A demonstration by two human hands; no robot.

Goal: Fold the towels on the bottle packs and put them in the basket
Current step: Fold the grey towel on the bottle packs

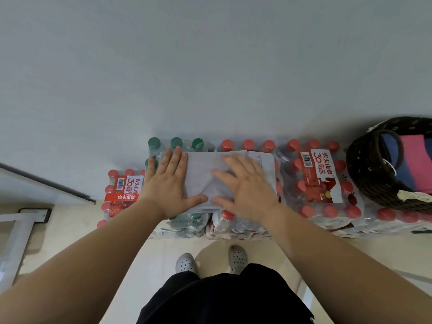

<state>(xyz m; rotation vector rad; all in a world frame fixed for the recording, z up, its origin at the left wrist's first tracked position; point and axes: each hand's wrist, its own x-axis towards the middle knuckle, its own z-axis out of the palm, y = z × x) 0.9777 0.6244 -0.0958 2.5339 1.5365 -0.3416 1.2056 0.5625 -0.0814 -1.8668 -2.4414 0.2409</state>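
Note:
A light grey towel (203,174), folded into a rectangle, lies on top of the shrink-wrapped bottle packs (320,181) against the wall. My left hand (168,183) presses flat on the towel's left part, fingers straight and spread. On the right part my right hand (243,185) lies flat too, slightly blurred. A dark woven basket (367,174) stands on the packs at the far right, holding folded pink and blue towels (413,164).
A lower pack with red caps (121,190) sits to the left. A white wall rises right behind the packs. A white frame (21,225) stands on the pale floor at the left. My feet in white clogs (210,260) are just before the packs.

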